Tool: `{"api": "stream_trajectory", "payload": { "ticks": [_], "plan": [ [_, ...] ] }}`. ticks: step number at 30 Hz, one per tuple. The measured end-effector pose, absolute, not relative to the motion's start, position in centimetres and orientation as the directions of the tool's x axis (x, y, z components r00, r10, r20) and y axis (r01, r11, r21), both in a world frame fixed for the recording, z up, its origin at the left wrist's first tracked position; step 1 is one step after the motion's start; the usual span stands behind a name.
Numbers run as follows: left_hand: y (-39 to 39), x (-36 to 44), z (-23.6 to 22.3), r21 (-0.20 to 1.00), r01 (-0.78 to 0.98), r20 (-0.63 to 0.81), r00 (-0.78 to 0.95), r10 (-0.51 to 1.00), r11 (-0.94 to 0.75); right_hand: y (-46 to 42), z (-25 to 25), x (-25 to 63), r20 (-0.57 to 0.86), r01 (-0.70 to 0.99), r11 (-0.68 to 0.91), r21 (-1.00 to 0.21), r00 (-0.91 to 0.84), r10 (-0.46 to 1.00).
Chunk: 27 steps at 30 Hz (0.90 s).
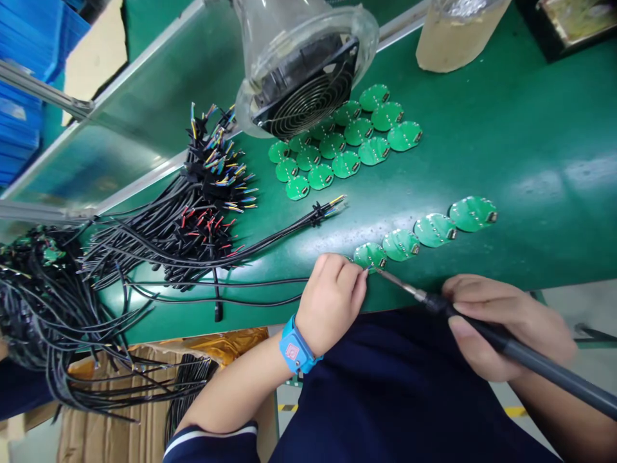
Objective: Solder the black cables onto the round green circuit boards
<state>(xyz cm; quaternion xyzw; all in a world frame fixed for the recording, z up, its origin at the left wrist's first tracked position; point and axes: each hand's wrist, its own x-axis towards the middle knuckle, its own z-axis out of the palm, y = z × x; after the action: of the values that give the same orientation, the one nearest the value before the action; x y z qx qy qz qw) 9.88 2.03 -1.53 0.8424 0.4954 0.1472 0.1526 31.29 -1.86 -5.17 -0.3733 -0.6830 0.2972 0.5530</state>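
My right hand (501, 325) is closed round the black handle of a soldering iron (486, 328). Its metal tip touches the nearest round green circuit board (370, 255) at the bench's front edge. My left hand (332, 299), with a blue wrist strap (295, 347), is pinched shut beside that board. What it pinches is too small to make out. Three more round boards (434, 229) lie in a row running right and away from the first.
Several more round boards (344, 141) lie grouped under a clear fume-extractor fan (303, 71). Bundles of black cables with coloured ends (202, 212) cover the left of the green mat (506, 148). A cardboard box (144, 386) sits below at left, a plastic container (457, 32) at the back.
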Motion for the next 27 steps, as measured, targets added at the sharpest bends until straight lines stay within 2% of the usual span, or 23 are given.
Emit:
{"api": "stream_trajectory", "payload": {
  "ticks": [3,12,16,23,25,27],
  "plan": [
    [2.1,9.9,-1.4,0.409,0.788,0.096,0.464,0.88,-0.46,-2.0,-5.0,31.6,0.521,0.139,0.526,-0.839,-0.073,0.851],
    [2.2,10.1,-1.4,0.461,0.792,0.08,0.412,0.908,-0.4,-1.8,-4.2,30.4,0.475,0.332,0.502,-0.798,-0.166,0.864],
    [2.2,10.4,-1.5,0.438,0.807,0.085,0.402,0.912,-0.396,-1.5,-3.4,29.6,0.468,0.428,0.512,-0.745,-0.212,0.858],
    [2.3,10.8,-1.6,0.379,0.845,0.089,0.372,0.924,-0.377,-1.3,-2.4,29.2,0.43,0.592,0.585,-0.554,-0.399,0.81],
    [2.4,10.8,-1.5,0.379,0.851,0.071,0.366,0.928,-0.364,-1.3,-2.3,29.1,0.418,0.59,0.591,-0.551,-0.417,0.807],
    [2.5,10.9,-1.4,0.381,0.856,0.048,0.358,0.932,-0.349,-1.5,-2.4,29.1,0.439,0.565,0.569,-0.598,-0.364,0.822]
  ]
}}
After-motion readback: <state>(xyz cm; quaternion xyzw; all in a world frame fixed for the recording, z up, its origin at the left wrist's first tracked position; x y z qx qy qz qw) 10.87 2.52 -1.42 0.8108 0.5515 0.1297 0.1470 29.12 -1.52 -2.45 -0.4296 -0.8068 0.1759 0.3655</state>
